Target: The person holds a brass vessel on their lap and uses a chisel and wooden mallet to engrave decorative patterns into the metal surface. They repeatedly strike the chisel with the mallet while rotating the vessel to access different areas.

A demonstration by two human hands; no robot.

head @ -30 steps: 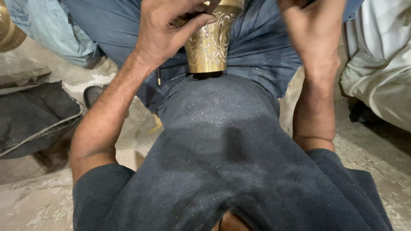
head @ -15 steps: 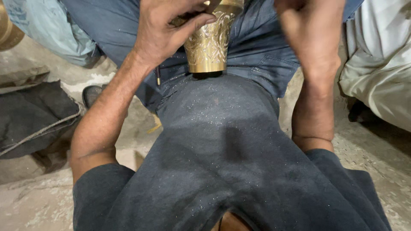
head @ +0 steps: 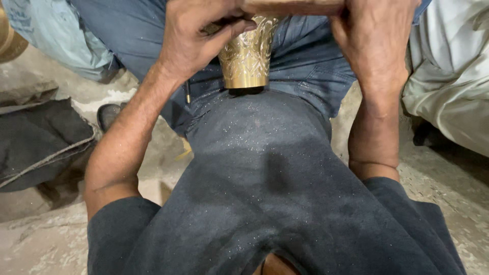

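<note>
The person looks down at the own lap. An engraved brass cup (head: 247,53) stands there on its narrow end, against the dark grey shirt (head: 265,168) and the blue jeans (head: 305,76), near the top middle of the view. Its golden wall is covered with a cut leaf pattern.

The left hand (head: 196,38) is closed around the upper part of the cup, and the thumb (head: 229,31) presses on the wall near the rim. The right hand (head: 374,40) is curled at the right side of the cup, and it seems to hold a brown wooden piece (head: 293,7) that lies across the top of the cup. The fingers of this hand are hidden, so I cannot tell how tight the grip is.

At the left a dark cloth (head: 35,142) lies on the dusty concrete floor (head: 51,239). At the right edge there is pale fabric (head: 453,86) of another person's clothing. Fine shiny dust is spread on the shirt.
</note>
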